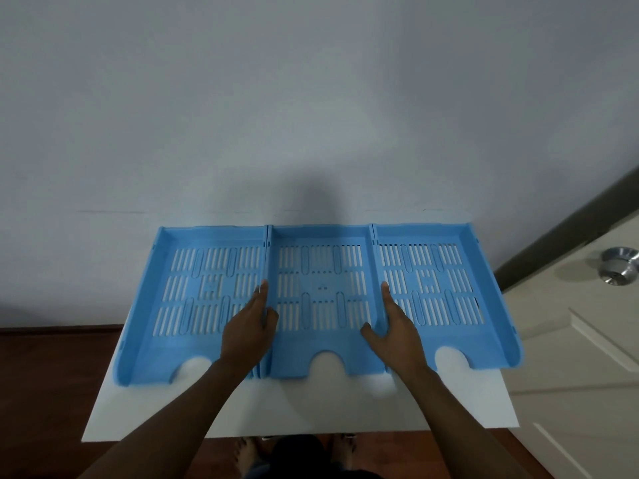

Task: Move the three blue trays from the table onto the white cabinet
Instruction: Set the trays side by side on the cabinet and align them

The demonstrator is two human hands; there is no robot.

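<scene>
On top of the white cabinet point(294, 409), three blue trays are seen laid side by side in one row against the pale wall point(311, 98), their side walls touching. Each tray has a slotted floor and a half-round notch cut in its near edge. The left tray point(193, 288) lies slightly turned, with its near end swung outward toward the cabinet's left edge. The middle tray point(320, 295) is held at both sides. The left hand point(249, 326) is set over the wall shared by the left and middle trays, with its fingers laid straight along the outer side and its thumb hooked over into the middle tray. The right hand point(392, 326) is placed in the same way on the wall between the middle tray and the right tray point(439, 288), fingers straight on the right tray's floor and thumb spread onto the middle tray. Each grip is thus closed on a side wall of the middle tray between thumb and fingers. A cream door point(570, 340) with a round metal knob point(619, 266) is seen to the right, and dark brown wooden floor point(52, 375) below the cabinet.
</scene>
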